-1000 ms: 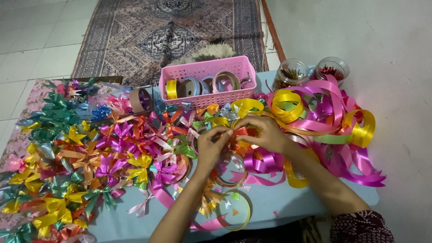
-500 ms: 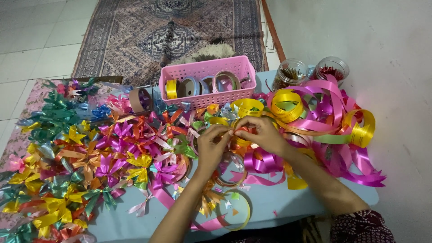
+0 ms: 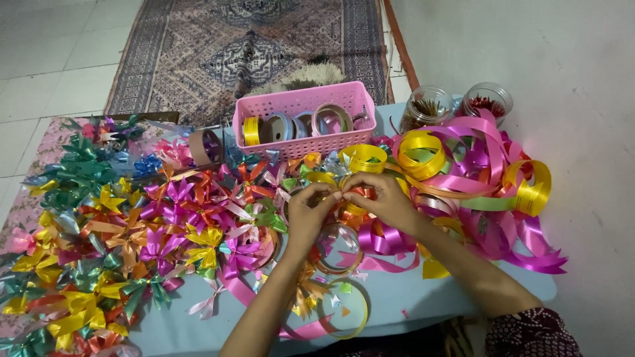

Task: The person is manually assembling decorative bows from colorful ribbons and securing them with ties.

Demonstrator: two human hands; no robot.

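Left hand [image 3: 305,215] and right hand [image 3: 387,198] meet fingertip to fingertip above the blue table [image 3: 397,301], both pinched shut on a small orange ribbon piece [image 3: 345,194], its shape largely hidden by the fingers. Finished ribbon bows [image 3: 165,218] lie left; a pink basket [image 3: 304,119] stands behind.

The person's 2 forearms are reaching up from the lower edge of the view and converging near the middle. The left hand [image 3: 308,213] is curling inward, its fingers bent and its fingertips pinching together at the top. The right hand [image 3: 385,200] is arching over from the right, knuckles up, its thumb and fingertips meeting those of the left. Both wrists are bending slightly inward.
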